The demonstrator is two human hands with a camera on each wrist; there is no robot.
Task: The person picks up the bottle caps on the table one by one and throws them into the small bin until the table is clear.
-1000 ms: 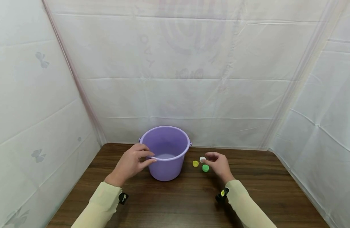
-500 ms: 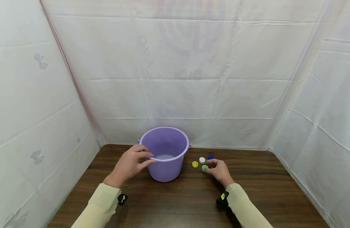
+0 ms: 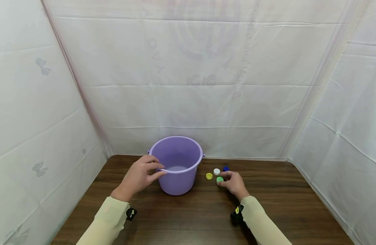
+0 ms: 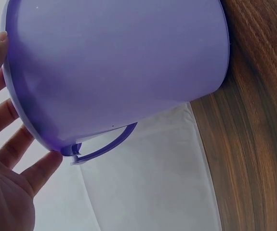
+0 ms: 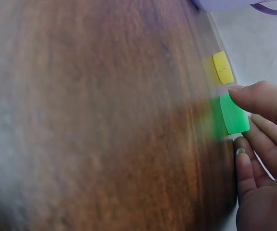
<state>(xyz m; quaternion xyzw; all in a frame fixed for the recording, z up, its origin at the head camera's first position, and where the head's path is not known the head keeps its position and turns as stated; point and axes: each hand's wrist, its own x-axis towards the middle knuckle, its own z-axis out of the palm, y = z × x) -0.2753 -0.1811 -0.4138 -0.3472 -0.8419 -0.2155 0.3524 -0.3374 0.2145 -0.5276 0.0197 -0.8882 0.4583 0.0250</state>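
A purple bucket (image 3: 177, 183) stands upright on the wooden table, its mouth facing up. My left hand (image 3: 140, 177) holds its near-left rim, thumb outside and fingers over the edge, as the left wrist view also shows on the bucket wall (image 4: 128, 62). To the right of the bucket, my right hand (image 3: 235, 185) pinches a green bottle cap (image 3: 220, 179) between thumb and fingers, low at the tabletop. In the right wrist view the thumb lies against the top of the green cap (image 5: 234, 114). Around it sit a yellow cap (image 3: 209, 176), a white cap (image 3: 217, 171) and a blue cap (image 3: 226, 168).
The brown wooden table (image 3: 182, 221) meets a white sheet wall (image 3: 188, 109) right behind the bucket, with more sheeting on both sides. The bucket's purple handle (image 4: 109, 146) hangs down on its far side.
My right hand has shifted from beside the white cap toward me to the green cap, uncovering the blue cap. The left hand stays at the bucket rim.
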